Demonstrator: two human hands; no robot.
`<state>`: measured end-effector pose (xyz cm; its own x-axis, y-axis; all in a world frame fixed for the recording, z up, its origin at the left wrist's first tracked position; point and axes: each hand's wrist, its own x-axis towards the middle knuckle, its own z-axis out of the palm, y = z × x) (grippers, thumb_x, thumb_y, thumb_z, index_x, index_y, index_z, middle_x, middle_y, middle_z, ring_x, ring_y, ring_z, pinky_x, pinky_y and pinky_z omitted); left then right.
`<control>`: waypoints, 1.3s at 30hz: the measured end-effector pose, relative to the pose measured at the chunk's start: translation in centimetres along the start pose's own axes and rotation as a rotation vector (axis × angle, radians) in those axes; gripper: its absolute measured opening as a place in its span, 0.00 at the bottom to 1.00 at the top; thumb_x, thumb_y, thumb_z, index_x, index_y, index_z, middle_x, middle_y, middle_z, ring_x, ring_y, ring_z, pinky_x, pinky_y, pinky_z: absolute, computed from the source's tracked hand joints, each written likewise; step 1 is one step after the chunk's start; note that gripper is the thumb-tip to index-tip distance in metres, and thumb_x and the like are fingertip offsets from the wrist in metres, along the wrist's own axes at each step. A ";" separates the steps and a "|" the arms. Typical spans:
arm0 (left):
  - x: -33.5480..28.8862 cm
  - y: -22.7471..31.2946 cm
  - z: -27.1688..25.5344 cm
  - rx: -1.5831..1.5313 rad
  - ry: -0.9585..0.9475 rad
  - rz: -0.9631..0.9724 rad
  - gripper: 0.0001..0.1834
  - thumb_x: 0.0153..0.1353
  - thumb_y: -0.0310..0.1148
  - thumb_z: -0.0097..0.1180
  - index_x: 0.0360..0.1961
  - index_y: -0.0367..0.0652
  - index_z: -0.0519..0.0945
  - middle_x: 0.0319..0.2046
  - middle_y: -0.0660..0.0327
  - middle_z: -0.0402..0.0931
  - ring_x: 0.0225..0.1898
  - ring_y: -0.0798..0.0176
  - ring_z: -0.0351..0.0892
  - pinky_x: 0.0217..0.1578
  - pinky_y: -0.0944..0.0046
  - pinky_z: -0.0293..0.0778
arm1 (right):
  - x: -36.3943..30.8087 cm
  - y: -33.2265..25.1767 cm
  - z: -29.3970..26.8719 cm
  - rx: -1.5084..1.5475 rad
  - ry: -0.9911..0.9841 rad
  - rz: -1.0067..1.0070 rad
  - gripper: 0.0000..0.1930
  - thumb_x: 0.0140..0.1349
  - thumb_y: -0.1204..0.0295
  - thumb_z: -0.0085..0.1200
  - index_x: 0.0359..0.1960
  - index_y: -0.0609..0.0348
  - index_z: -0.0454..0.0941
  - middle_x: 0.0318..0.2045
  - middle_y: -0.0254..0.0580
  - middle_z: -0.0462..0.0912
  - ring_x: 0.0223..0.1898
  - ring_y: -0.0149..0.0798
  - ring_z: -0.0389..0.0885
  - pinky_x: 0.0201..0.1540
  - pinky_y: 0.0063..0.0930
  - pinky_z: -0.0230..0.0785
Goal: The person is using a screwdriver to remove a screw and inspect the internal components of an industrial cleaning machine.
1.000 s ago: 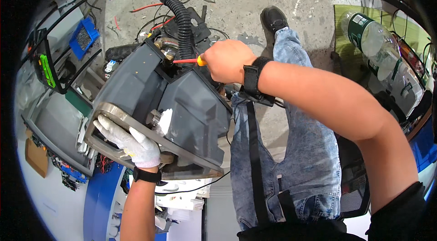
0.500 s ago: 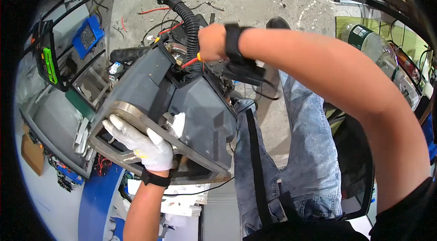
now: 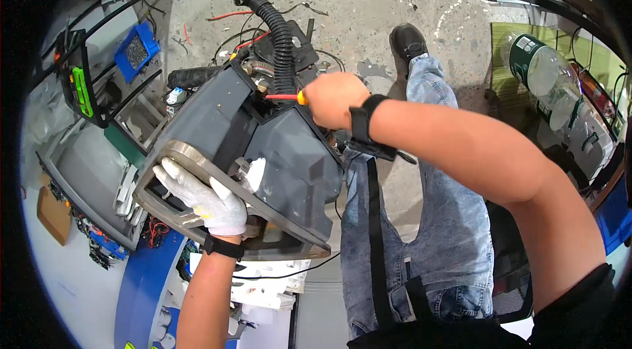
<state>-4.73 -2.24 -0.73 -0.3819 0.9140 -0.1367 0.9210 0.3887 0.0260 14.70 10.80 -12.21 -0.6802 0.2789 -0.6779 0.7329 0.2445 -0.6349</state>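
Observation:
A bulky grey plastic machine housing [image 3: 217, 108] lies tilted in front of me, with a ribbed black hose [image 3: 280, 39] rising from its far end. My left hand [image 3: 201, 201], in a white glove, lies on the rim of the housing with fingers spread. Bare and closed, my right hand [image 3: 336, 100] grips a screwdriver [image 3: 283, 97] with a red shaft and a yellow collar. Its shaft points left into the opening beside the hose base. The fingers cover the handle, and the exact spot the tip touches is hard to make out.
Loose red and black wires [image 3: 243, 43] trail on the concrete floor past the housing. A blue bin [image 3: 137, 53] and a grey tray [image 3: 85, 171] are at left. Large clear bottles [image 3: 543, 66] lie at right. My shoe [image 3: 408, 43] is beyond the right hand.
My right hand has moved right and nearer to me, and the screwdriver has swung from a slant to nearly level. The left hand stays on the rim.

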 end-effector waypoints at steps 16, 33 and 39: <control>0.4 0.5 0.2 -0.007 0.002 -0.015 0.39 0.62 0.52 0.34 0.64 0.30 0.47 0.63 0.37 0.44 0.65 0.40 0.42 0.63 0.47 0.40 | 0.2 6.5 6.3 0.372 0.178 0.043 0.15 0.50 0.64 0.50 0.41 0.47 0.81 0.32 0.49 0.81 0.36 0.49 0.80 0.42 0.39 0.72; 0.1 -0.2 -0.1 -0.005 -0.002 0.009 0.36 0.64 0.47 0.33 0.65 0.32 0.45 0.65 0.42 0.42 0.67 0.44 0.40 0.64 0.51 0.36 | -0.5 2.8 2.4 0.300 0.086 0.066 0.13 0.50 0.65 0.48 0.29 0.61 0.81 0.27 0.53 0.81 0.34 0.51 0.80 0.39 0.39 0.72; 0.2 -0.7 -0.1 0.041 -0.015 0.052 0.36 0.63 0.45 0.36 0.65 0.35 0.44 0.65 0.42 0.42 0.66 0.43 0.40 0.64 0.51 0.37 | -0.5 2.0 3.3 0.339 0.153 0.082 0.13 0.47 0.68 0.47 0.27 0.63 0.81 0.26 0.55 0.80 0.33 0.53 0.80 0.39 0.40 0.72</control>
<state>-5.46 -2.33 -0.67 -0.3327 0.9308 -0.1511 0.9420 0.3355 -0.0074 16.47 8.07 -14.44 -0.5910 0.4266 -0.6846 0.7220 -0.0987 -0.6848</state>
